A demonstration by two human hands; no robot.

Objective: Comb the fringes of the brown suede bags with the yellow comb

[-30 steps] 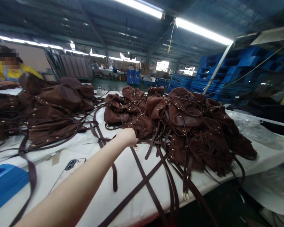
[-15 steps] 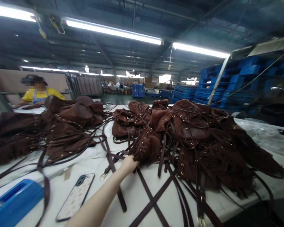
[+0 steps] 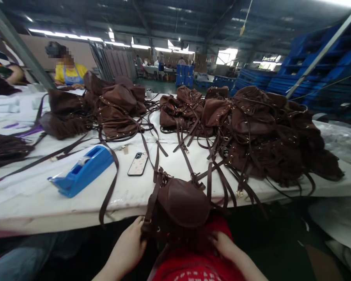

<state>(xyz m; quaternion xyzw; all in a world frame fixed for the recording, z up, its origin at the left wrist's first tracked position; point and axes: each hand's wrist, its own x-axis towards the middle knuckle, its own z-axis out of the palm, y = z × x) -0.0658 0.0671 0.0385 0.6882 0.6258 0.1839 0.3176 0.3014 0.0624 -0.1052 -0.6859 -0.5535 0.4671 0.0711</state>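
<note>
1. The brown bag (image 3: 183,203) sits at the near edge of the table (image 3: 32,207). Its rounded flap is on top, and its lower part hangs off the edge down onto my red-clothed lap.
2. My left hand (image 3: 128,249) is below the table's near edge, closed on the bag's left side, with the fingers curled around the fabric where a strap runs down.
3. My right hand (image 3: 225,246) is also below that edge, against the bag's lower right side. Its fingertips are buried in the dark fringe, so I cannot tell whether they pinch it or only rest there.
4. Several long straps (image 3: 210,179) trail from the bag up across the tabletop.
5. A blue tape dispenser (image 3: 82,171) lies on the table's near left part, with a phone (image 3: 137,164) face down near it, toward the middle.
6. A big heap of brown bags (image 3: 266,132) covers the table's right end. A smaller pile (image 3: 181,109) lies at the far middle and another pile (image 3: 117,109) at the far left.
7. Beyond the table's far left corner sits a person in a yellow top (image 3: 68,72).
</note>
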